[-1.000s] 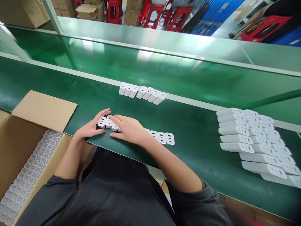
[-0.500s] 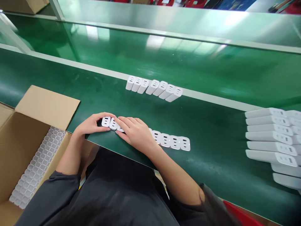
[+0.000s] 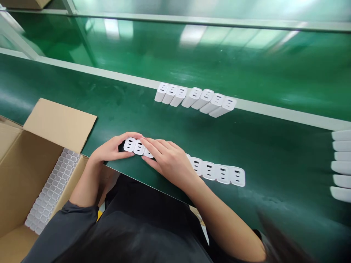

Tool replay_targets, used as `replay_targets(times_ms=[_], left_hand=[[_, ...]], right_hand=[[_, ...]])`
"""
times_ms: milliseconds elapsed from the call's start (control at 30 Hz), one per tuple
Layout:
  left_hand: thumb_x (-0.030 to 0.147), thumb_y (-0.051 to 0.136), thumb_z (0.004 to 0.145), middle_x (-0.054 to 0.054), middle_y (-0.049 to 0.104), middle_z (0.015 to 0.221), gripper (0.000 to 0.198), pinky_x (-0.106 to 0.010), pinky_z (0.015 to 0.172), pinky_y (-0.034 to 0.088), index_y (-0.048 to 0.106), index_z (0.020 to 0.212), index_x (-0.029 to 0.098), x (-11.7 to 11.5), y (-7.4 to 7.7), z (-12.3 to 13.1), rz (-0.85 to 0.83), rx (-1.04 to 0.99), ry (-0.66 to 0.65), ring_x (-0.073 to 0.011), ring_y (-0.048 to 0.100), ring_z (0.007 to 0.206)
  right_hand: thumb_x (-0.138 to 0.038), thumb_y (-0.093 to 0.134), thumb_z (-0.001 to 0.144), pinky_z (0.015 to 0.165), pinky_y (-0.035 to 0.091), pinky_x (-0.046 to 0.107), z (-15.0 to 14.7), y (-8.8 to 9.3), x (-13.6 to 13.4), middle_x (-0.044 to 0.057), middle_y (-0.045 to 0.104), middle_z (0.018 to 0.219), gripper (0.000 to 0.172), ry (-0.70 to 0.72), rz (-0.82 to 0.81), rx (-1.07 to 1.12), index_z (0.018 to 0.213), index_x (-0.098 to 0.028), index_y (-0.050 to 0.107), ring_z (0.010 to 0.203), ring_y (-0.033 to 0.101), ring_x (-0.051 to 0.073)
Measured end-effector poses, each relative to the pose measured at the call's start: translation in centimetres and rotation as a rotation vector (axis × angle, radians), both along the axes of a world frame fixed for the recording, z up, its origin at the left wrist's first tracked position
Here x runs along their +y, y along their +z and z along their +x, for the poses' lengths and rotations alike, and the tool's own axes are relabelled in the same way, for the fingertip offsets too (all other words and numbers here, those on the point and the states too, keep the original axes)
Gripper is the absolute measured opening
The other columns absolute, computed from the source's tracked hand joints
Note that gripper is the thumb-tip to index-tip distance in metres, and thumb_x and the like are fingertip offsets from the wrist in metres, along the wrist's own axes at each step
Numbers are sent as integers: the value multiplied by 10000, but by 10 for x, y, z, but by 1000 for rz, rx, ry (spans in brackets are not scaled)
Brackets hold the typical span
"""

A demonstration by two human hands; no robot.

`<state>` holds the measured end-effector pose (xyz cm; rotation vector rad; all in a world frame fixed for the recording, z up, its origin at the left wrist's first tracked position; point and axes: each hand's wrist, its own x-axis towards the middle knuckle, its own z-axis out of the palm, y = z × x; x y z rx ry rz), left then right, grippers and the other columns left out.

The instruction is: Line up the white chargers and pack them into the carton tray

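Observation:
A row of white chargers [image 3: 209, 170] with slotted faces up runs along the near part of the green table. My left hand [image 3: 115, 147] curves round the left end of this row, thumb and fingers on opposite sides of the end charger [image 3: 129, 144]. My right hand [image 3: 168, 160] lies over the row just beside it, fingers together and thumb on the near side, gripping chargers there. The palm and fingers hide the chargers in the middle of the row.
Several white chargers [image 3: 195, 95] stand tilted along the table's back ledge. More chargers [image 3: 341, 167] are stacked at the right edge. An open cardboard box [image 3: 30, 175] at the left holds many white pieces [image 3: 52, 186]; its flap [image 3: 61, 120] overlaps the table.
The view has shifted, so the right stack is partly out of frame. Both hands keep nearly the same grip on the row.

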<state>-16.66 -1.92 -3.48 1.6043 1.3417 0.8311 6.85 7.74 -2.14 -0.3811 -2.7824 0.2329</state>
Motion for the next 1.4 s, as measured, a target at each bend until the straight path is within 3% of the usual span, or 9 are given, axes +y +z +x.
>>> replay_targets(times_ms=[133, 600, 800, 933, 1133, 1267, 1400], left_hand=[[314, 664, 906, -92, 514, 1477, 586, -430, 1102, 459, 439, 1447, 309, 1, 1, 1, 9, -32, -29, -270, 507, 1347], [317, 690, 888, -104, 536, 1459, 669, -413, 1099, 462, 387, 1485, 300, 1, 1, 3, 20, 23, 10, -273, 538, 1316], [327, 740, 851, -106, 565, 1421, 710, -443, 1114, 446, 393, 1470, 298, 2, 1, 4, 33, 17, 29, -276, 544, 1302], [373, 754, 835, -121, 567, 1417, 715, -433, 1091, 467, 415, 1457, 278, 1, -1, 3, 46, 37, 51, -282, 558, 1282], [473, 751, 825, -105, 605, 1374, 649, -444, 1104, 456, 508, 1389, 265, 1, 14, 16, 280, 298, 144, -293, 560, 1288], [500, 755, 820, -89, 618, 1368, 689, -468, 1154, 424, 485, 1412, 272, 9, 29, 41, 419, 532, 51, -280, 576, 1279], [567, 681, 861, -89, 621, 1374, 691, -472, 1170, 410, 470, 1438, 252, 21, 35, 64, 455, 700, -45, -286, 582, 1280]], right_hand=[[-288, 515, 1011, 798, 511, 374, 0, 1, 0, 112, 686, 1296, 376, -3, -1, -7, 1336, -106, 568, 1022, 665, 226], [-278, 503, 1014, 801, 510, 372, 0, 3, 0, 118, 658, 1344, 419, -1, -22, -29, 1394, -101, 519, 1047, 655, 229], [-408, 571, 983, 872, 531, 390, 5, 14, 1, 129, 648, 1351, 490, 3, -76, 18, 1372, -113, 550, 1130, 639, 260], [-382, 478, 1027, 876, 549, 358, 15, 22, 12, 104, 715, 1227, 384, -114, -202, 150, 1310, -159, 611, 1045, 683, 220], [-266, 444, 1021, 808, 562, 309, 28, 25, 34, 62, 755, 1073, 289, -386, -375, 308, 1170, -197, 682, 950, 708, 187], [-270, 449, 1013, 809, 563, 318, 31, 26, 37, 58, 760, 1050, 285, -418, -393, 312, 1137, -202, 697, 921, 707, 189], [-261, 451, 1006, 803, 564, 317, 33, 30, 37, 52, 764, 1028, 283, -433, -390, 326, 1117, -200, 704, 887, 705, 183]])
